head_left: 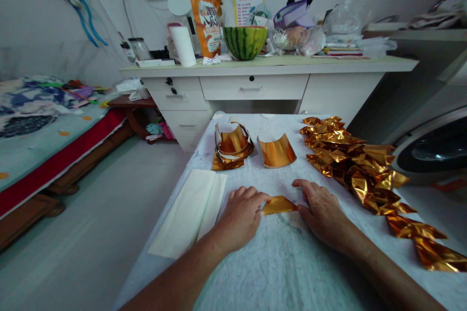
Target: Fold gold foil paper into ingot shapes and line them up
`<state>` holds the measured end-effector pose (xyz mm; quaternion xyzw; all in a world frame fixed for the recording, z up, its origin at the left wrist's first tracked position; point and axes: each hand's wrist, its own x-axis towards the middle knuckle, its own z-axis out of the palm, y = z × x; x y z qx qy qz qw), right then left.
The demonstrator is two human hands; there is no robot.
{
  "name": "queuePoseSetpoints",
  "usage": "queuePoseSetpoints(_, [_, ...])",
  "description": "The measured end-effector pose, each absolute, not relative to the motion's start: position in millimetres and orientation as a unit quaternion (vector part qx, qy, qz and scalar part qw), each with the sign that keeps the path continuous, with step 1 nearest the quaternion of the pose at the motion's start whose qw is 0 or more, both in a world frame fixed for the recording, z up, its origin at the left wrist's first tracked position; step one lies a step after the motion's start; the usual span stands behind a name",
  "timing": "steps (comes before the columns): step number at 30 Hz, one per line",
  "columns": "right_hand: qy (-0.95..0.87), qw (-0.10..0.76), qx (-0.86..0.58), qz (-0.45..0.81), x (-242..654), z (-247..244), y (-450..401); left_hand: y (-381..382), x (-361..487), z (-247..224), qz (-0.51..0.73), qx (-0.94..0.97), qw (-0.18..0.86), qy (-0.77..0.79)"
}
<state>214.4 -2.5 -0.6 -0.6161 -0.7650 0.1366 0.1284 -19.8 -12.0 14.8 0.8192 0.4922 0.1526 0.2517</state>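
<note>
A small piece of gold foil paper, folded into a flat trapezoid, lies on the cloth-covered table between my hands. My left hand grips its left end between thumb and fingers. At the right corner, the thumb of my right hand touches the paper, while the forefinger stretches out apart from it. Beyond them stands a curved gold foil sheet, with a curled stack of gold sheets to its left. Folded gold foil pieces form a heap along the right side.
Pale paper sheets lie left of my left hand. Behind the table is a white desk with a watermelon half, an orange pouch and a paper roll. A bed is at left, a washing machine at right.
</note>
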Motion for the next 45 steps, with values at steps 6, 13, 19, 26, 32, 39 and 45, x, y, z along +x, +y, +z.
queuePoseSetpoints(6, [-0.768,0.173,-0.589,0.182,222.8,-0.2,-0.3,-11.7,-19.5,16.1,0.144,0.82,0.244,0.498])
queuePoseSetpoints(13, [-0.817,0.185,-0.517,0.178,214.0,7.9,-4.3,-12.9,-18.9,19.3,0.146,0.823,0.238,0.495])
queuePoseSetpoints(19, [-0.808,0.207,-0.515,0.196,208.4,12.9,-5.5,-13.0,-16.6,15.8,0.159,0.819,0.222,0.504])
queuePoseSetpoints(26, [-0.791,0.202,-0.518,0.254,206.8,23.7,-9.9,-12.8,-14.9,16.0,0.171,0.818,0.223,0.502])
queuePoseSetpoints(32, [-0.785,0.21,-0.52,0.263,203.6,23.5,-9.6,-12.9,-15.0,17.9,0.17,0.817,0.223,0.504])
queuePoseSetpoints(39, [-0.79,0.202,-0.522,0.251,201.6,22.8,-8.0,-12.2,-14.5,18.4,0.176,0.817,0.225,0.5])
queuePoseSetpoints(45, [-0.785,0.204,-0.531,0.245,197.9,21.6,-9.7,-12.7,-14.0,15.9,0.169,0.819,0.211,0.506])
